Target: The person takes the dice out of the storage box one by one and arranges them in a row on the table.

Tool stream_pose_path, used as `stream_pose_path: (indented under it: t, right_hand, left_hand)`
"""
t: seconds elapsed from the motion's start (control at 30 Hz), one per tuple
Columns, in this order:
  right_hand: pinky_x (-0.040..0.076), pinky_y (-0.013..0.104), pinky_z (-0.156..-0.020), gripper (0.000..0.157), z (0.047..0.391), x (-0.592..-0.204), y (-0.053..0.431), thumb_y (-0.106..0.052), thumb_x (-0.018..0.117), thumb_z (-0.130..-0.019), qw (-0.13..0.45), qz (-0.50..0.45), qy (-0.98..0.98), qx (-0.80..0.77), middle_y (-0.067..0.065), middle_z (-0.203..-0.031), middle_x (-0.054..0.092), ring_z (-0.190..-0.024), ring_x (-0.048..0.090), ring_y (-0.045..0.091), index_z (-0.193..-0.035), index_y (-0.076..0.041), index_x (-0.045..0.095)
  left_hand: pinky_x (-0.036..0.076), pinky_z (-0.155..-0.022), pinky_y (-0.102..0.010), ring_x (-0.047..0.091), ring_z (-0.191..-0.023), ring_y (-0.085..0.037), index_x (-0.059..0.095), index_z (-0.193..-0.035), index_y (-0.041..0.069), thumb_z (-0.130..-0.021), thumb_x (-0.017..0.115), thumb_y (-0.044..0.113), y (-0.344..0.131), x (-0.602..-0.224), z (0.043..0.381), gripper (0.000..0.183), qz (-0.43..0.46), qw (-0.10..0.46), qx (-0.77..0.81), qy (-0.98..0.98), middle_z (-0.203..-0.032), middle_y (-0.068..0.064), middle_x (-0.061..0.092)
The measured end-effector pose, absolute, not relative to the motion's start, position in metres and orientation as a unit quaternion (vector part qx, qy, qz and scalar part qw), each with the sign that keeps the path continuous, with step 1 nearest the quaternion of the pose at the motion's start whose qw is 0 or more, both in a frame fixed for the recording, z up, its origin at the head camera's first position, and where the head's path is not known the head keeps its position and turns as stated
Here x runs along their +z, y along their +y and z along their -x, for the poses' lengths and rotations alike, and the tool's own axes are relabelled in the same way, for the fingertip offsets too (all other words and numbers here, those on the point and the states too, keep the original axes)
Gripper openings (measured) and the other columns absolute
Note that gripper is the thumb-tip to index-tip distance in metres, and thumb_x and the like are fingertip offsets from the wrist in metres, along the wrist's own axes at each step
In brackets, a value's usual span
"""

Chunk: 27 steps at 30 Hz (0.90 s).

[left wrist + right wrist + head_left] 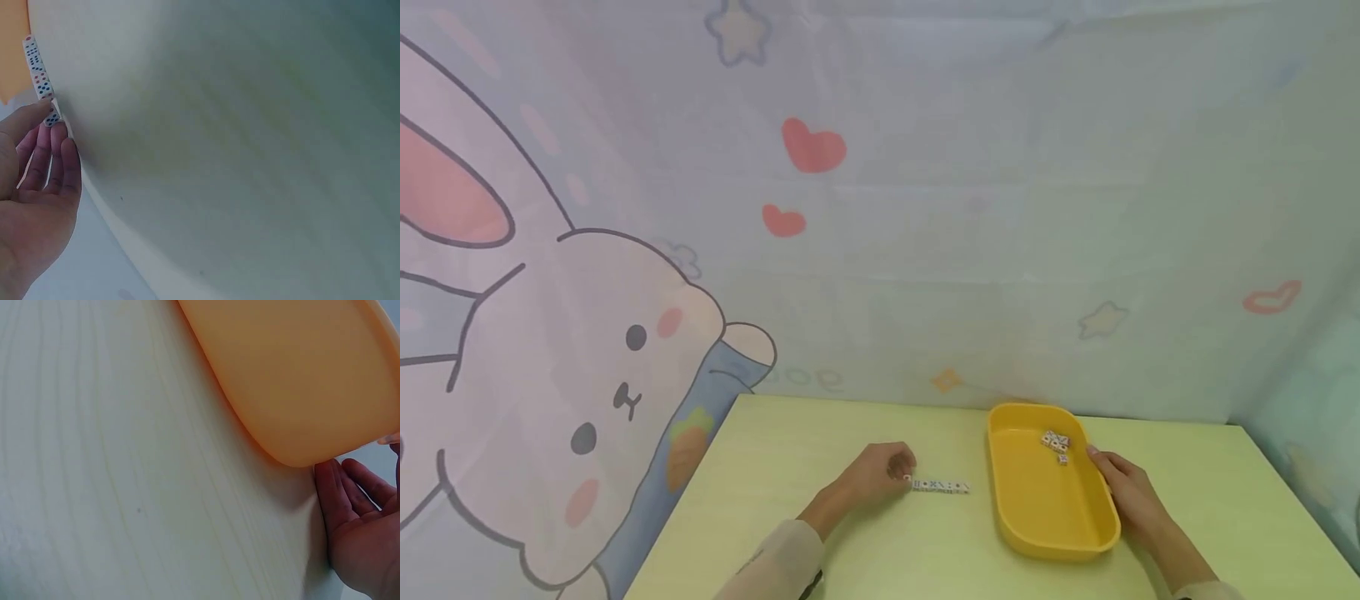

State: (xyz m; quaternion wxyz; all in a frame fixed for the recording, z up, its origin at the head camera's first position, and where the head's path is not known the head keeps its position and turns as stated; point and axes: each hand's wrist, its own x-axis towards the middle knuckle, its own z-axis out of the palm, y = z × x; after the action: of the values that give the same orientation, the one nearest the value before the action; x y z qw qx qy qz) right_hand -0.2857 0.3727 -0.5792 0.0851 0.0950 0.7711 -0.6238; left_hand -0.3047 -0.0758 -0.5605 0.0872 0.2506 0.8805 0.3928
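Note:
On the table, a straight row of small white dice (942,486) with red and dark pips runs left to right. My left hand (877,475) is at the row's left end, pinching the end die (52,118) between thumb and fingertips. To the right of the row stands a yellow tray (1051,512). My right hand (1131,493) grips its right side, thumb at the rim and fingers against the outer wall. Several more dice (1055,441) lie inside the tray near its far end. The right wrist view shows the fingers (335,497) under the tray's edge.
The pale wood-grain table (917,558) ends at the back against a hanging cloth (925,275) printed with a rabbit, hearts and stars. Another stretch of cloth (1315,450) hangs along the right side.

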Motion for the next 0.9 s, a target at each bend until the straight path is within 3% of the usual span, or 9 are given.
stream_pose_path:
  t: [0.43, 0.9]
  right_hand:
    - [0.062, 0.037, -0.076, 0.082, 0.283, -0.582, 0.374, -0.063, 0.051, -0.106, 0.092, -0.106, 0.768, -0.625, 0.002, -0.111, 0.07, -0.09, 0.07, 0.016, -0.151, 0.005, 0.044]
    - [0.062, 0.037, -0.078, 0.081, 0.27, -0.58, 0.371, -0.061, 0.05, -0.107, 0.085, -0.105, 0.77, -0.624, 0.006, -0.116, 0.071, -0.093, 0.071, 0.016, -0.154, 0.005, 0.044]
  left_hand:
    - [0.054, -0.081, -0.024, 0.064, -0.088, -0.006, 0.07, -0.112, 0.009, -0.092, 0.082, 0.007, -0.078, -0.565, 0.303, 0.023, -0.266, 0.109, 0.398, 0.871, -0.098, 0.002, 0.071]
    - [0.054, -0.087, -0.025, 0.062, -0.091, -0.005, 0.07, -0.11, 0.014, -0.091, 0.084, 0.013, -0.077, -0.566, 0.297, 0.024, -0.264, 0.103, 0.37, 0.885, -0.096, 0.01, 0.068]
